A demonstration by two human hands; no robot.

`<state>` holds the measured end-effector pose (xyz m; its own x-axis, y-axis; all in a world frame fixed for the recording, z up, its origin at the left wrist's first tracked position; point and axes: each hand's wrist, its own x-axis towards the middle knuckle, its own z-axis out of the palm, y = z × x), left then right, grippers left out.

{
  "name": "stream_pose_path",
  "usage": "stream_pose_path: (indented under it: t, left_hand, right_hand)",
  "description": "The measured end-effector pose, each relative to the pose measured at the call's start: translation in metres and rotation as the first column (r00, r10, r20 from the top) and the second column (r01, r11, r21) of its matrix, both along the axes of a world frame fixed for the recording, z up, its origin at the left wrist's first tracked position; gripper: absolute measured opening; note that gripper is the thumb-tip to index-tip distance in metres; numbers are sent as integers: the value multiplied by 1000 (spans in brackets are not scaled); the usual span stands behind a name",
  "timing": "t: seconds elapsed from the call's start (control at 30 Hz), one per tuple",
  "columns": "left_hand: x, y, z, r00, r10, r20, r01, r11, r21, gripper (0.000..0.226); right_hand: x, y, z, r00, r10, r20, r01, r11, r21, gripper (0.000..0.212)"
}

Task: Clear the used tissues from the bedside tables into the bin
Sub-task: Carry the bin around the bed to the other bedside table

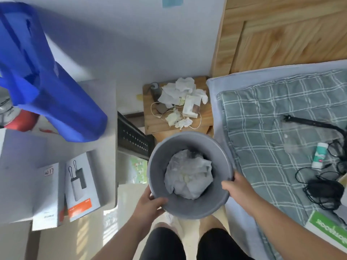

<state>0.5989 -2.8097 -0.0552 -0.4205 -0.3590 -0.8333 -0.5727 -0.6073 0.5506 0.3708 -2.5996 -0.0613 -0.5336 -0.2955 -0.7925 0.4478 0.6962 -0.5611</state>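
We hold the gray bin (pixel 161 166) with both hands, in the middle of the frame, low down. Our left hand (pixel 150 203) grips the near left side of the rim, with the thumb curled over the edge into the bin. Our right hand (pixel 237 186) grips the right side of the rim, thumb inside too. A crumpled white bag (pixel 187 173) lies inside the bin.

The used tissues (pixel 180 89) are not in the bin. They sit in a messy pile on the small wooden bedside table (pixel 150 125), just above the bin in the frame. Some smaller tissue balls (pixel 181 121) lie at the near edge of the table, close to the bin's rim. A little box (pixel 191 106) and a thin white cable (pixel 200 120) lie among them.

On the right of the frame is a bed with a green checked blanket (pixel 262 128), and black cords (pixel 323 190) lie on it. At the upper left hangs a big blue bag (pixel 47 91). Under it, at the lower left, stand some flat boxes (pixel 80 184).
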Motion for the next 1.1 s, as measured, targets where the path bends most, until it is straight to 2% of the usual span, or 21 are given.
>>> stream_pose_path:
  t: [0.2,0.3,0.4,0.47,0.53,0.6,0.8,0.93,1.03,1.1]
  left_hand:
    - [-33,-33,-133,992,21,127,-25,999,25,63]
    - [-46,-48,-216,984,5,179,-13,999,43,59]
    - [-51,-60,-289,977,30,212,-41,998,49,56]
    - [-52,-70,-332,974,44,222,-55,997,46,57]
    - [-51,-81,-370,975,40,217,-51,998,45,57]
    - [-51,-91,-400,978,39,207,-51,997,52,57]
    - [-45,-116,-458,970,89,225,-101,994,46,58]
    - [-41,-124,-474,964,142,227,-153,988,32,53]
    - [-44,-123,-469,959,156,237,-169,985,38,48]
    - [-47,-120,-456,963,136,235,-146,989,26,46]
  right_hand:
    - [-21,-41,-139,983,-146,115,138,988,71,24]
    - [-22,-58,-228,943,-291,159,275,954,115,39]
    - [-22,-74,-305,926,-338,170,322,940,114,58]
    - [-22,-84,-348,927,-333,171,321,942,96,62]
    - [-25,-95,-382,929,-325,177,314,945,89,57]
    - [-29,-108,-407,932,-298,206,289,955,73,49]
    - [-38,-135,-470,925,-207,320,207,978,33,52]
    - [-37,-153,-474,971,-74,229,61,996,62,45]
    - [-37,-152,-472,984,-35,174,16,994,112,39]
    - [-35,-146,-463,980,-47,192,12,984,178,54]
